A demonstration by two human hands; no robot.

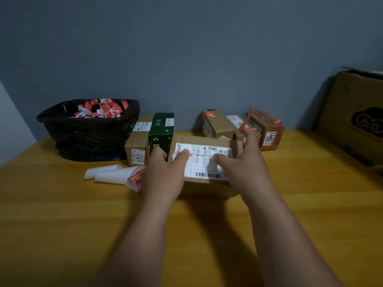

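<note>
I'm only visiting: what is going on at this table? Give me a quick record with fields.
Activity: both thumbs press on the shipping label of a cardboard box
Left hand: grips the box's left end
Right hand: fingers stretch past the box's right end
Surface: wooden table
Left of box: green box, small brown box, curled backing papers, black bin bag holding red-and-white scraps
Behind: taped parcels, one marked 5041
Far right: large carton
</note>
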